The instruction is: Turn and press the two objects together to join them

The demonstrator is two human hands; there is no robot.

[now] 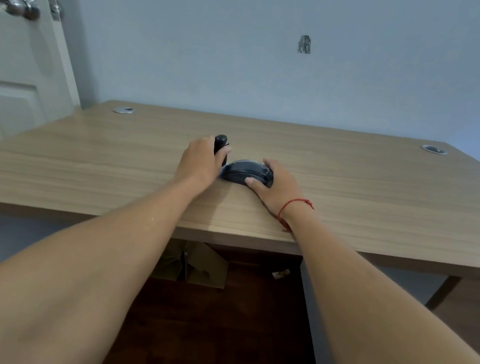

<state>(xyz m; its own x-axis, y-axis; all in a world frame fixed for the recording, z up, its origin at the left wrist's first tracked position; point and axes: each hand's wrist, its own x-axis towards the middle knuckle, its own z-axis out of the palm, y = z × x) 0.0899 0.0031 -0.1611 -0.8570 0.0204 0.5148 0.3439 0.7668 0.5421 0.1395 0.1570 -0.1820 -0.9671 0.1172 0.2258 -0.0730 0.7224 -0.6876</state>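
A dark computer mouse lies on the wooden desk near its middle. My right hand grips the mouse from the right, thumb on its near side and fingers over its far side. My left hand holds a small black object just left of the mouse, fingers curled round it; only its rounded top shows above the hand. A red string bracelet circles my right wrist.
Two round metal cable grommets sit at the desk's back corners, left and right. A white door with a metal knob stands at the left. A cardboard box lies on the floor under the desk.
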